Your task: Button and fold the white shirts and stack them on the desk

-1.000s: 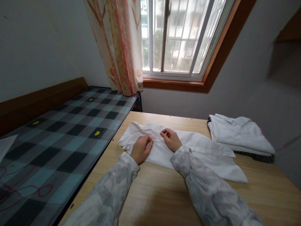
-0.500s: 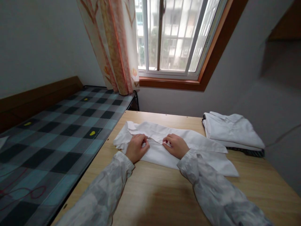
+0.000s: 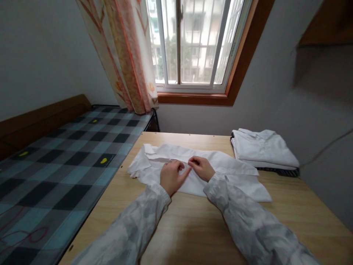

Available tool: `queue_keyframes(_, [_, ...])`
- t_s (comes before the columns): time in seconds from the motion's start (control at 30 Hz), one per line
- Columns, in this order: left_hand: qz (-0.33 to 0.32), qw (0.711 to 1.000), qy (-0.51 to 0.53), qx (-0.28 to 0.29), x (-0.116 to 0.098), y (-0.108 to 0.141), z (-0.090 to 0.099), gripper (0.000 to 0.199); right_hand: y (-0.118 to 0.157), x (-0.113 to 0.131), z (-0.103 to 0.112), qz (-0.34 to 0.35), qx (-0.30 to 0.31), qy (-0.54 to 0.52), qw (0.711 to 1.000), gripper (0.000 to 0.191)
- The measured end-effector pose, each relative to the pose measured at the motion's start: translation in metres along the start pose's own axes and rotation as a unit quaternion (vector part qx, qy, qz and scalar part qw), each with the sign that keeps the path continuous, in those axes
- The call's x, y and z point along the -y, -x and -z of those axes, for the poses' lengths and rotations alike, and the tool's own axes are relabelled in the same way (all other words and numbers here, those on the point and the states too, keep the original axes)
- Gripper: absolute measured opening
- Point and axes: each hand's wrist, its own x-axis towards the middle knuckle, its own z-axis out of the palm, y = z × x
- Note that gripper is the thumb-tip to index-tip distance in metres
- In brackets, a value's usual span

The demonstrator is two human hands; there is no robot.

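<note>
A white shirt [image 3: 223, 162] lies folded lengthwise across the wooden table [image 3: 176, 228], its collar end to the left. Near the middle of its front edge strip, my right hand [image 3: 202, 168] pinches the cloth between thumb and fingertips. Close beside it, my left hand [image 3: 172, 178] rests on the shirt with curled fingers closed on the cloth, its thumb reaching toward the right fingertips. The two hands nearly touch. What exactly lies between the fingertips is too small to make out.
Folded white clothes [image 3: 264, 147] are stacked at the table's right rear, with a dark striped piece beneath. To the left is a bed with a checked cover [image 3: 82, 165] and a red cord [image 3: 35, 235] on it. A curtain [image 3: 124, 55] and window [image 3: 190, 44] are behind.
My left hand has moved right along the shirt, closing the gap to my right hand. My right hand keeps its place on the cloth. The camera view has shifted slightly.
</note>
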Motion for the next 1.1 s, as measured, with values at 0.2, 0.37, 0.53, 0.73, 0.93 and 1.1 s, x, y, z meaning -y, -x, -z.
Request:
queue_keyframes(0.2, [0.021, 1.000, 0.014, -0.006, 0.002, -0.007, -0.010, 0.013, -0.002, -0.004, 0.000, -0.005, 0.043, -0.022, 0.999, 0.016])
queue_keyframes(0.37, [0.048, 0.998, 0.039, 0.013, 0.005, -0.007, -0.013, 0.011, 0.000, -0.003, 0.001, 0.012, 0.046, -0.001, 0.999, 0.014])
queue_keyframes(0.53, [0.041, 0.994, 0.099, 0.028, 0.005, -0.009, -0.013, 0.008, 0.001, -0.001, -0.002, 0.031, 0.008, 0.031, 0.999, 0.014])
queue_keyframes(0.73, [0.048, 0.989, 0.139, 0.024, 0.004, -0.008, -0.011, 0.005, -0.007, -0.002, 0.013, 0.008, -0.111, 0.028, 0.993, 0.017])
queue_keyframes(0.93, [0.071, 0.989, 0.128, -0.003, 0.006, -0.007, -0.010, 0.002, 0.014, 0.003, 0.059, 0.068, -0.033, 0.139, 0.987, 0.018])
queue_keyframes(1.1, [0.067, 0.991, 0.118, -0.008, 0.006, -0.007, -0.011, 0.003, 0.043, -0.002, 0.085, 0.123, 0.051, 0.232, 0.964, 0.015])
